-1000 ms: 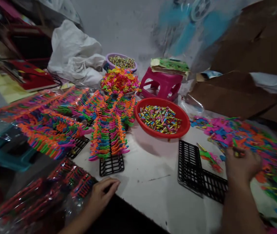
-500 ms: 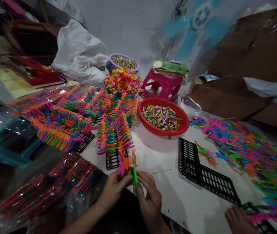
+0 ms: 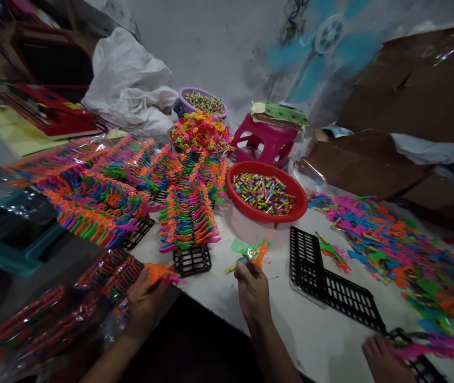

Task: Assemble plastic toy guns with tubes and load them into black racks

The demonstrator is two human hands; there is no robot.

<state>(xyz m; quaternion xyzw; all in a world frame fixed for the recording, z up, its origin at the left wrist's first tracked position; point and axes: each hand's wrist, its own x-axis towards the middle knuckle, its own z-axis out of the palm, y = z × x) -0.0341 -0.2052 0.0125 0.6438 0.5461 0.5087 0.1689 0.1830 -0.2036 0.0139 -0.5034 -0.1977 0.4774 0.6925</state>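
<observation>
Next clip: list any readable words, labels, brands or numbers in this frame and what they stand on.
None can be read.
Red book: yellow patch, too blurred.
Green printed packet on the pink stool: print too small.
Nothing printed shows on the pieces in the left hand or right hand.

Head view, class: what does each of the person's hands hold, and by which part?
Left hand grips an orange-pink toy by its near end; right hand pinches green-orange toys at their lower ends.
</observation>
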